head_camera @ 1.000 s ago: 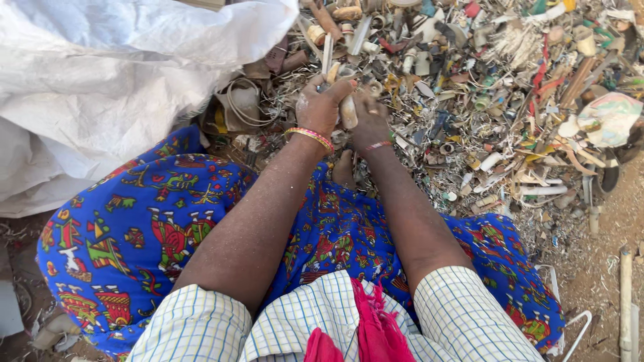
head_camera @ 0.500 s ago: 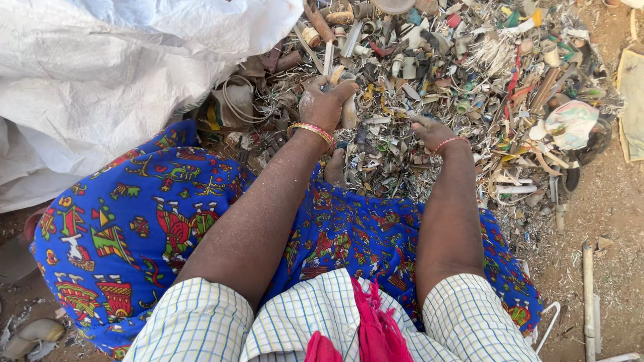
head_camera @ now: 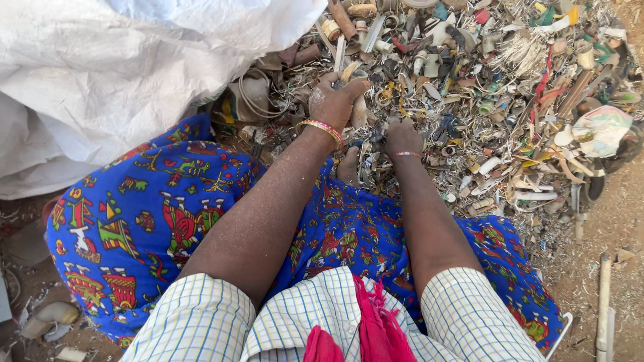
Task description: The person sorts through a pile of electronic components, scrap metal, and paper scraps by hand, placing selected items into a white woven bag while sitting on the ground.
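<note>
My left hand (head_camera: 333, 99), with bangles at the wrist, is closed around a few scrap pieces: a thin white strip (head_camera: 339, 52) sticks up from the fist and a tan piece (head_camera: 359, 111) hangs below it. My right hand (head_camera: 403, 138) rests palm down on the scrap pile (head_camera: 469, 100) just right of the left hand, its fingertips buried among the small bits, so I cannot see whether they grip anything. The pile is a dense heap of broken plastic, tubes, rings and strips in front of my knees.
A big white woven sack (head_camera: 114, 74) lies at the upper left. My blue patterned skirt (head_camera: 154, 221) covers my lap, and a bare foot (head_camera: 349, 167) shows at the pile's edge. Bare dirt and a pale stick (head_camera: 604, 302) are at the right.
My right hand left the left hand, reached right into the pile, then came back toward the middle and settled on the scrap. The left hand stayed put with its pieces.
</note>
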